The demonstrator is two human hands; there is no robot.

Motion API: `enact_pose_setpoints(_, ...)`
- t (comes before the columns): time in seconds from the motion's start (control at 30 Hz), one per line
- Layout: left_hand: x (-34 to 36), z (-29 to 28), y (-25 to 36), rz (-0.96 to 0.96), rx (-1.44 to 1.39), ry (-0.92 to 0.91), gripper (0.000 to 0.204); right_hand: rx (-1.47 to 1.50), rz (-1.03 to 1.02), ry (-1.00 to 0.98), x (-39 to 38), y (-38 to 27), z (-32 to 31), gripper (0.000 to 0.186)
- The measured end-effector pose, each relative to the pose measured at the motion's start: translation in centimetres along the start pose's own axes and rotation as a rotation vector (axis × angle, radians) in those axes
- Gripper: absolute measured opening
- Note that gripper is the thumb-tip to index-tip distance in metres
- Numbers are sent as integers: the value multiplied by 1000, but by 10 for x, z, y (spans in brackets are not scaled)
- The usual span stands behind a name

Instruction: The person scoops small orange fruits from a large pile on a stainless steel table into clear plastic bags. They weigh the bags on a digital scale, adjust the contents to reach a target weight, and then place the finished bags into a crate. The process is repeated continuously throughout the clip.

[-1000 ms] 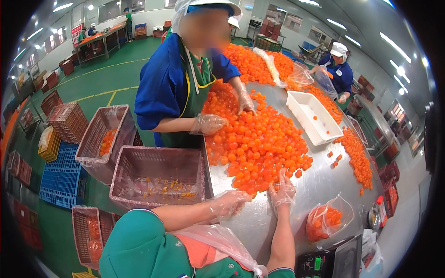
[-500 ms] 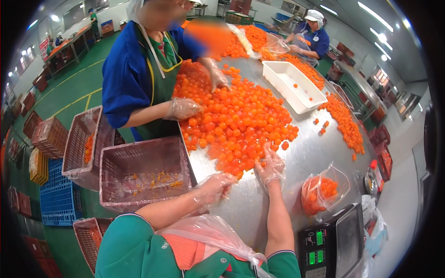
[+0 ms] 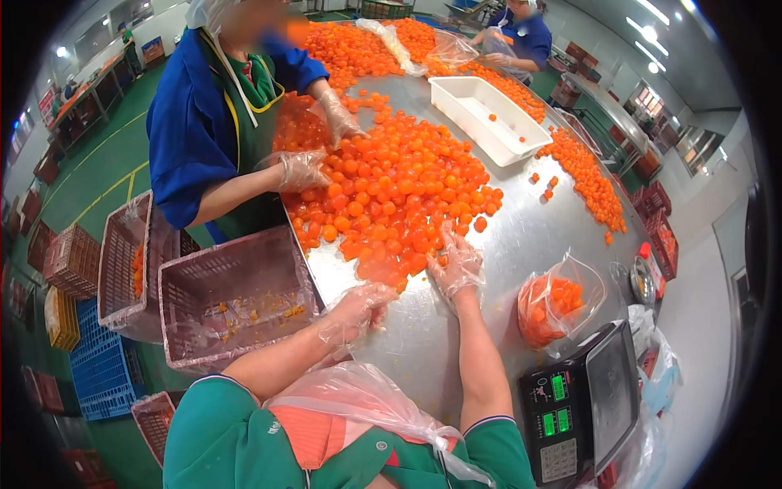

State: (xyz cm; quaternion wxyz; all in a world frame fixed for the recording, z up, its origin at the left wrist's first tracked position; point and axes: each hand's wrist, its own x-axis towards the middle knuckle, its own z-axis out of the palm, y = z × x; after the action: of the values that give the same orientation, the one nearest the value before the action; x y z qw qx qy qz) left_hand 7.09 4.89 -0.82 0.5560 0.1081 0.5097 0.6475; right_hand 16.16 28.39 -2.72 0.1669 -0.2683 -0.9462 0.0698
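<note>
A large pile of glossy orange round pieces [image 3: 407,187] covers the steel table [image 3: 521,236]. My left hand [image 3: 358,314], in a clear plastic glove, is at the pile's near edge with curled fingers; their contents are hidden. My right hand [image 3: 456,265], also gloved, reaches into that same edge, fingers apart and touching pieces. Right of it sits a clear bag [image 3: 550,306] partly filled with orange pieces. A black scale [image 3: 554,432] with a metal plate is at the lower right. A co-worker's two gloved hands [image 3: 301,169] are in the pile's upper left part.
A white tray [image 3: 460,106] holds a few pieces. Brown crates [image 3: 236,330] stand left of the table near a blue pallet [image 3: 98,375]. A co-worker [image 3: 232,138] stands at the left edge; another [image 3: 521,41] works at the back. A steel bowl [image 3: 639,285] sits on the right.
The view has shifted, so the table appears higher and further left. The co-worker's hands stay in the pile. My hands remain at its near edge, with little visible change in finger shape.
</note>
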Motion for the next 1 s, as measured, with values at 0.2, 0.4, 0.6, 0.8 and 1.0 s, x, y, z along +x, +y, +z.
enact_pose_setpoints(0.2, -3, -12, -7, -69, -335, -78, 14, -1, 68, 59, -7, 7, 4, 87)
enact_pose_setpoints(0.4, -10, -14, 2, -303, -593, 225, 38, 1, 343, 153, 10, 14, 18, 84)
enact_pose_setpoints(0.6, 21, -5, 2, -202, -707, 192, 53, 34, 290, 306, 35, 14, 31, 71)
enact_pose_setpoints(0.8, 49, 17, 27, -119, -702, 6, 60, 611, 64, 362, 25, -33, 35, 48)
enact_pose_setpoints(1.0, 66, 29, 44, -143, -801, 86, 62, 930, 47, 224, 3, -70, 16, 41)
